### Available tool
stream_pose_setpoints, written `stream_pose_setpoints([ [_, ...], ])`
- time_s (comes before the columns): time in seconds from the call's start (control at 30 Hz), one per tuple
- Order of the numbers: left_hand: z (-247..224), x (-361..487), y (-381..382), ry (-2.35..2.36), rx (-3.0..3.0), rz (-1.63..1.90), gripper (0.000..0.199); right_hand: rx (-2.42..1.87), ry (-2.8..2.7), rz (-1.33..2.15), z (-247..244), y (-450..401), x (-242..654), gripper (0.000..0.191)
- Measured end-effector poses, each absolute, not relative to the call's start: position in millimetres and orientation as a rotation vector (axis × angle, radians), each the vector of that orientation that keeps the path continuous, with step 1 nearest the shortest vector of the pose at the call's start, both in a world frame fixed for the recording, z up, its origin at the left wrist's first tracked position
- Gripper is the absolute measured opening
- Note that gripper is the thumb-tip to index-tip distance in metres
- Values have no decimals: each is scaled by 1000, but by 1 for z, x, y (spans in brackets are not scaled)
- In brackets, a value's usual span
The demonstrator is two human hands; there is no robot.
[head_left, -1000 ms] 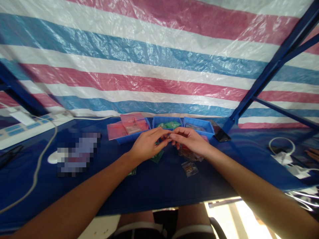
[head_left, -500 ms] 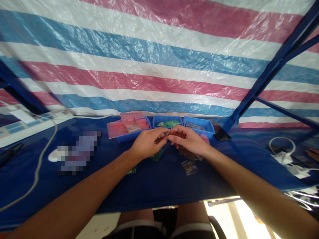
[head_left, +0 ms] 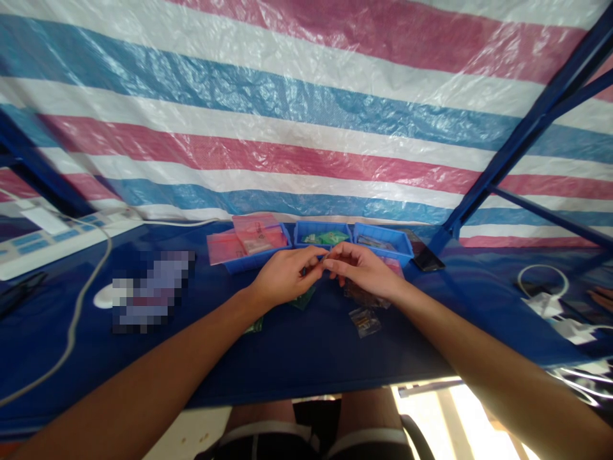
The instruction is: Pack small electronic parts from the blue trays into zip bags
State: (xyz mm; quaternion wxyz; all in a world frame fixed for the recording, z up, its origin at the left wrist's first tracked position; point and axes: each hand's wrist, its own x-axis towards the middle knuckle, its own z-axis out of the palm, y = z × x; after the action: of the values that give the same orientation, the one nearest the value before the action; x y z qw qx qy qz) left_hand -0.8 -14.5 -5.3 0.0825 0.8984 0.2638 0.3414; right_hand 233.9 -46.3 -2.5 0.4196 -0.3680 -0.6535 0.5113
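My left hand (head_left: pixel 287 273) and my right hand (head_left: pixel 360 268) meet fingertip to fingertip over the blue table. Both pinch at one small spot; whatever is between the fingers is too small and covered to name. Below my left hand lies a green packet (head_left: pixel 302 299), partly hidden, and another green piece (head_left: pixel 257 326) shows by the left forearm. Under my right hand are clear bags with brownish contents (head_left: pixel 359 294). A small clear bag with thin brass-coloured parts (head_left: pixel 364 321) rests nearer the front edge.
Behind the hands stand a blue bin with pink bags (head_left: pixel 253 237), a blue bin with green packets (head_left: pixel 323 231) and a third blue bin (head_left: pixel 383 237). A phone (head_left: pixel 428 259) lies right of them. A power strip (head_left: pixel 71 233) and cable are at left; white cables (head_left: pixel 546 300) at right.
The hands stay together in nearly the same place, with only a slight shift of the fingers. The view has moved very little.
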Motion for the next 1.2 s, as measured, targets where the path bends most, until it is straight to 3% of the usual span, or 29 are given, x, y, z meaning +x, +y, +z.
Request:
stream_pose_setpoints([
  [0.47, -6, 0, -16, 740, 2705, 1070, 27, -911, -1546, 1177, -6, -45, 234, 47],
  [1.2, -9, 0, -12, 785, 2696, 1033, 26, -917, -1662, 1010, -3, -45, 235, 34],
])
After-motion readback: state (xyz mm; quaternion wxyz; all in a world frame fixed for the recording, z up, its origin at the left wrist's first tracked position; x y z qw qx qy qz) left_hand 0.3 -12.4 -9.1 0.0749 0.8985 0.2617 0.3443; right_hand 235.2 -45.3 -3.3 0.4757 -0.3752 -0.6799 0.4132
